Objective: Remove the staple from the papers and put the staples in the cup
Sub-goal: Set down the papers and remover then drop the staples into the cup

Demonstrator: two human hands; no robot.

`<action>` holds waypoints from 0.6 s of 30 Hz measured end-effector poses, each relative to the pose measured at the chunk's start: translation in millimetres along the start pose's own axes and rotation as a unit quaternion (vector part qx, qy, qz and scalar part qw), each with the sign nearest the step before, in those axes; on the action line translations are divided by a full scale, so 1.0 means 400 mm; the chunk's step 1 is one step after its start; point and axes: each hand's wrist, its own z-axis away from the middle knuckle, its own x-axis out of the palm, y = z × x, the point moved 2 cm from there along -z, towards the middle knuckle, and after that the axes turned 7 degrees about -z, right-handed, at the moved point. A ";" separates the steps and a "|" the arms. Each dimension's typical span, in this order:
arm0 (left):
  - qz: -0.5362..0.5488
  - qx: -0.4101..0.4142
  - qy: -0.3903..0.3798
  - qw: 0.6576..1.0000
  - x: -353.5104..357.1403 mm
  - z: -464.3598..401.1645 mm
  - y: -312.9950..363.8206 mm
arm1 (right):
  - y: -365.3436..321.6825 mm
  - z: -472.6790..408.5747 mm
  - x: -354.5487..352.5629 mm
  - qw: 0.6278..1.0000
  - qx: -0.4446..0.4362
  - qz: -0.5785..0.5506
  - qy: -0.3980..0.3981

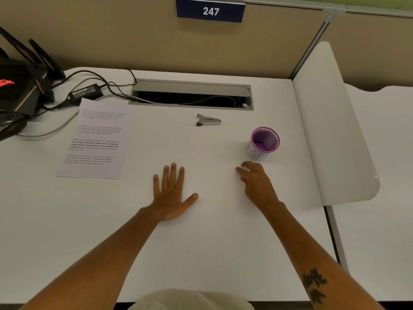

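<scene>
- The papers (96, 139) are lying flat at the far left of the bench (212, 242), well apart from both my hands. I am not making out any staple on them from here, so I am risking hunting at the wrong corner and creasing the sheets.
- The cables (89, 79) and power brick (86, 92) are sitting just beyond the papers' far edge; dragging the sheets carelessly could snag them.
- My left hand (171, 193) is resting flat on the bench, fingers straight and spread, holding nothing.
- The staple remover (209, 120) is lying far centre, near the cable tray (192, 95). A clumsy reach could be nudging it into that open slot.
- My right hand (254, 182) is hovering loosely curled and empty, just near of the cup (263, 143).
- The cup is standing upright at the right; my knuckles could be tipping it, and a tiny staple could be missing its mouth.
</scene>
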 end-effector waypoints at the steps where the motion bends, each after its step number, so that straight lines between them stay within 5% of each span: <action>1: -0.001 -0.001 0.000 1.000 0.001 0.000 0.000 | 0.005 -0.001 0.002 1.000 -0.003 -0.002 -0.003; 18: 0.002 -0.005 -0.005 1.000 -0.004 0.000 0.000 | -0.035 0.018 0.006 0.992 -0.087 0.059 0.076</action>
